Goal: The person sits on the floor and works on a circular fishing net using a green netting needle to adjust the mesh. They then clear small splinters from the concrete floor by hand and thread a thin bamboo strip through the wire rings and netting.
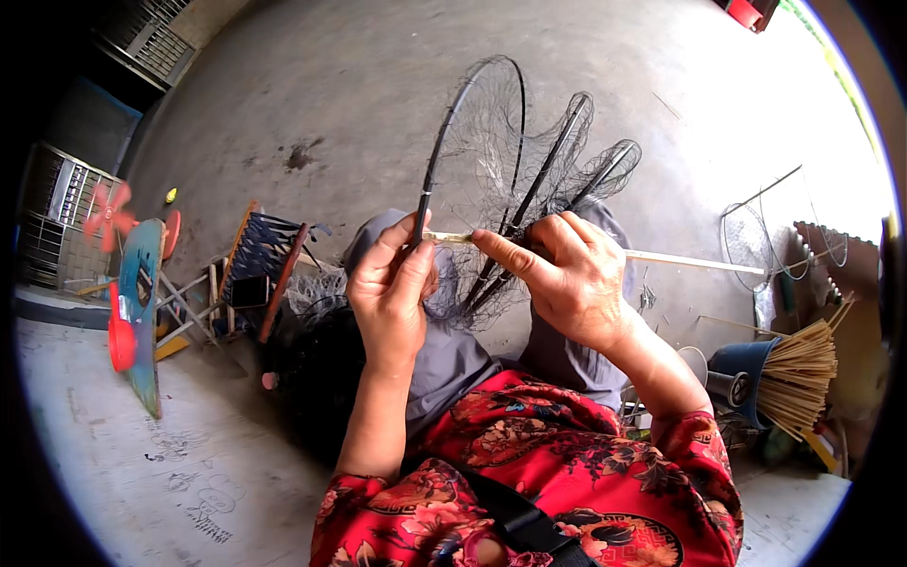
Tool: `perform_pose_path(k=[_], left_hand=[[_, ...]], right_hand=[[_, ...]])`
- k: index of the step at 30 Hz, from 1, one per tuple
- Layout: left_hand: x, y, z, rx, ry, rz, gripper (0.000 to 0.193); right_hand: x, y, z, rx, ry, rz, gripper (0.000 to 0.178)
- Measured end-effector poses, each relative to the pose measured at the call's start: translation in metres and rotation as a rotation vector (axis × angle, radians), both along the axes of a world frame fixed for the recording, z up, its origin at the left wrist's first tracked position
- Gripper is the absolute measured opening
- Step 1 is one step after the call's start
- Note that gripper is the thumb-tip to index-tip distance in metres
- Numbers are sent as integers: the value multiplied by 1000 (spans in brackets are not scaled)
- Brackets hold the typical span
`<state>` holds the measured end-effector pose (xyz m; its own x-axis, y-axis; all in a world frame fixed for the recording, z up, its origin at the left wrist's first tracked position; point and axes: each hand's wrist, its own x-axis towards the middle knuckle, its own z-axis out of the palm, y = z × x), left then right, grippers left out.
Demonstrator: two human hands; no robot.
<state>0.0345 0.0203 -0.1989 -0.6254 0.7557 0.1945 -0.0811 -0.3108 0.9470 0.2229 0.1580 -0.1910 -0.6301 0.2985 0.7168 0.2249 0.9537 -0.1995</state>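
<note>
My left hand (389,283) is closed, pinching the near end of a black hoop (442,137) between thumb and fingers. Fine dark netting (487,151) is strung on this hoop and on further black rods (556,156) just beyond my hands. A thin pale stick (694,262) runs sideways from my left fingertips, under my right hand and out to the right. My right hand (576,274) is closed round the stick, its index finger stretched along it toward the left hand. The right palm and the fingers beneath it are hidden. The net rests over my knees.
At left stand a folding stool (269,269) with a dark phone on it, and a blue board (144,312) with red parts. A blue bucket (742,364) of thin sticks (798,373) stands at right, with a wire-framed net (746,236) beyond it.
</note>
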Motion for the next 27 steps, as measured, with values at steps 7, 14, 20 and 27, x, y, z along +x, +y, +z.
perform_pose_path(k=[7, 14, 20, 27], left_hand=[[-8, 30, -34, -91, -118, -58, 34], [-34, 44, -81, -133, -155, -110, 36], [-50, 37, -103, -175, -90, -88, 33], [-69, 17, -127, -314, 520, 66, 29]], right_hand=[[-7, 44, -59, 8, -31, 12, 67], [-26, 60, -103, 22, -33, -1, 65], [-42, 54, -120, 10, -120, 39, 63], [-56, 19, -116, -5, -160, -26, 65]])
